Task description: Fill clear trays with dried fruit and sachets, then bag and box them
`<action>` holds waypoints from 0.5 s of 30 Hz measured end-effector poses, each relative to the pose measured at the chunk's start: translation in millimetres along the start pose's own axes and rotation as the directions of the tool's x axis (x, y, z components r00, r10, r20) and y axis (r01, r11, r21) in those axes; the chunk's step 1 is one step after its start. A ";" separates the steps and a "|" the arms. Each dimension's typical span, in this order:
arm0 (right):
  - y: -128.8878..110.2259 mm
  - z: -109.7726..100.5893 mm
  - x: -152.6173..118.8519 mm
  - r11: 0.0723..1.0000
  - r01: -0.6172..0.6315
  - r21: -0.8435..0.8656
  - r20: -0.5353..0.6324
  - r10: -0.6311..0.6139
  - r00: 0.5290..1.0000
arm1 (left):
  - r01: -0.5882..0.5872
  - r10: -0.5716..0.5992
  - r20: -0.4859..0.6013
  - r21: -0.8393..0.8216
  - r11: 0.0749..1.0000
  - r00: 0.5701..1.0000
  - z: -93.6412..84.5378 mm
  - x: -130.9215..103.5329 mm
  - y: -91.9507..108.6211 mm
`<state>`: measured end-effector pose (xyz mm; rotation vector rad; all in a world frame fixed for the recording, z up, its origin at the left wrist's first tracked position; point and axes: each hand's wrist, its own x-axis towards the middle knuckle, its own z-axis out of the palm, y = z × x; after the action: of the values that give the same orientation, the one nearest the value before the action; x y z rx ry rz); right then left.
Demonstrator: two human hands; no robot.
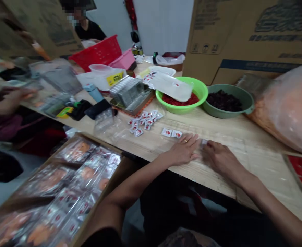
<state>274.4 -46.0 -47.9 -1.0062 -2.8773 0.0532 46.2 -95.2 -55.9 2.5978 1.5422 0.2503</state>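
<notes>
My left hand [184, 150] lies flat on the wooden table [258, 151], fingers spread, a ring on one finger. Just beyond its fingertips, two small white-and-red sachets [171, 133] lie side by side on clear plastic. To its right, my right hand [219, 156] has its fingers pressed together on a small whitish packet [204, 141], blurred and mostly covered by the fingers. A loose pile of similar sachets [145, 120] is further left on the table.
Behind stand a bright green bowl [201, 90] of red pieces and a dark green bowl [248, 103] of dark pieces. A large filled bag [289, 106] is right. An open carton [120, 151] of packed bags stands lower left. Other people sit at the far left.
</notes>
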 end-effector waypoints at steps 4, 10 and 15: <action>-13.7 -23.0 42.4 0.989 0.043 0.143 -0.011 -0.042 0.999 | 0.347 -0.349 -0.163 -0.039 0.937 0.923 -34.9 -30.1 -40.6; -96.4 -22.9 167.4 0.943 0.245 0.224 0.067 -0.266 0.962 | 0.835 -0.835 -0.057 0.093 0.542 0.548 -58.1 -96.2 -124.7; -157.9 5.1 242.7 0.948 0.254 0.191 0.094 -0.276 0.957 | 0.786 -0.803 0.021 0.188 0.588 0.596 -48.1 -106.9 -135.1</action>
<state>-12.9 -18.3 -24.5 -0.5977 -3.0209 0.3545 -129.8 -124.0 -41.9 1.6599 2.5608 -0.1106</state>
